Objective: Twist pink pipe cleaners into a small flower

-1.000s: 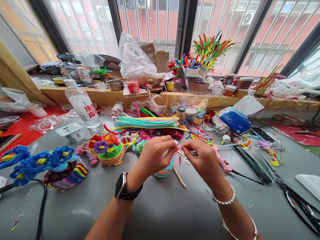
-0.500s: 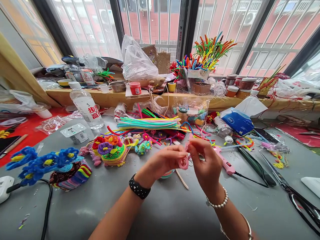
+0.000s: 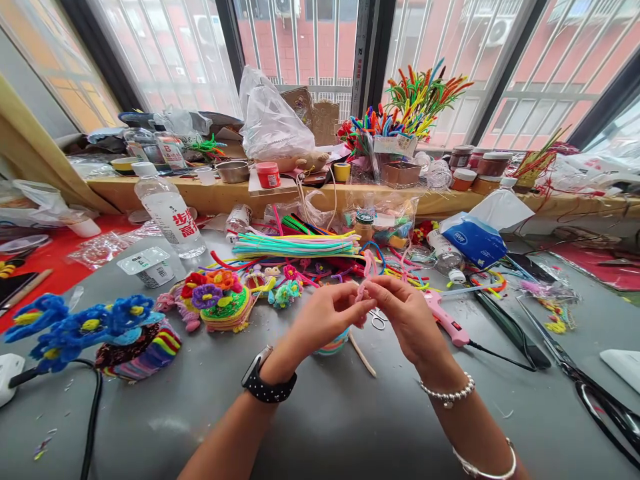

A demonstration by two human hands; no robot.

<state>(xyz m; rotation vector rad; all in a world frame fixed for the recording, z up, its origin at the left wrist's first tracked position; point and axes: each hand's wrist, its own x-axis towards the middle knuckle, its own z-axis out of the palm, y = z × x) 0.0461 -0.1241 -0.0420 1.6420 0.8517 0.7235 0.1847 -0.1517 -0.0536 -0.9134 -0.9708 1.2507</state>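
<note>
Both hands meet over the middle of the grey table, fingertips pinched round a pink pipe cleaner (image 3: 371, 261). Its free end sticks up above the fingers; the coiled part is mostly hidden by them. My left hand (image 3: 326, 315), with a dotted black watch strap at the wrist, grips it from the left. From the right, my right hand (image 3: 407, 313), wearing a beaded bracelet, is closed on it too. Below the hands, partly covered, is a round striped piece (image 3: 332, 343). Small scissors (image 3: 379, 320) and a pale stick (image 3: 363, 355) lie beside it.
A bundle of pastel pipe cleaners (image 3: 300, 245) lies behind the hands. To the left are a flower-topped cake shape (image 3: 225, 303), blue flowers in a striped pot (image 3: 143, 350) and a bottle (image 3: 170, 210). A pink glue gun (image 3: 447, 320) and large scissors (image 3: 570, 367) are at right.
My hands have turned, so the pink coil that faced me is now mostly hidden. The pipe cleaner's end now points upward. My left wrist has rotated, showing the watch.
</note>
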